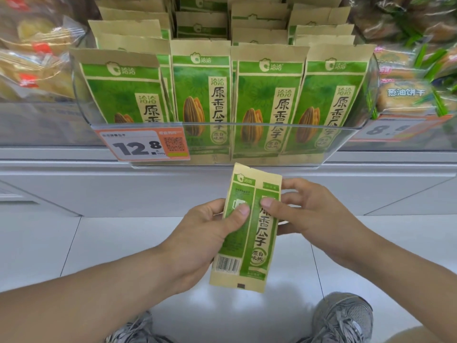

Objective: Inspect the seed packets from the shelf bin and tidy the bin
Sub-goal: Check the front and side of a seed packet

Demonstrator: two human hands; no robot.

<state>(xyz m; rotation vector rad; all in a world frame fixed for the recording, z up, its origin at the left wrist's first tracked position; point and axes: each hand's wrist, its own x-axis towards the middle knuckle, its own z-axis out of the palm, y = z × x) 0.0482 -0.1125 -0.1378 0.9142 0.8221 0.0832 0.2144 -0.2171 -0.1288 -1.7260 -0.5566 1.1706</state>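
I hold one green and tan seed packet (249, 233) upright in front of me, below the shelf. Its narrow side faces me, showing a barcode near the bottom. My left hand (200, 233) grips its left edge with the thumb on the face. My right hand (309, 214) grips the right edge, thumb pressed near the middle. Above, a clear plastic shelf bin (346, 142) holds several rows of the same seed packets (202, 95), standing upright with fronts facing me.
An orange price tag (143, 144) reading 12.8 hangs on the bin's left front. Bagged snacks fill the neighbouring bins at left (32, 58) and right (410, 90). Under the shelf runs a white cabinet base (74, 189), then pale floor tiles. My grey shoes (343, 318) show at the bottom.
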